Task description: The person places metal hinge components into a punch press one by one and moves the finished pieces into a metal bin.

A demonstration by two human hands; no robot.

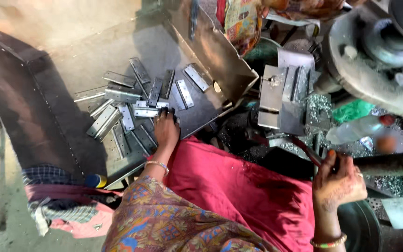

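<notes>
My left hand [165,130] reaches into a metal tray [61,116], fingertips resting on a flat metal hinge piece [146,112] among several scattered hinge plates [117,93]. Whether the fingers grip the piece is unclear. My right hand [339,182] is closed around a dark horizontal lever bar [388,163] at the right. A metal jig block [281,98] of a press machine stands between the two hands. Red cloth [239,186] covers my lap below.
A large machine wheel [374,60] sits at the top right. Metal shavings [320,107] lie around the jig, with a clear plastic bottle [357,130] beside them. Checked and pink cloths [57,205] lie at the lower left. A slanted metal chute wall [215,51] borders the tray.
</notes>
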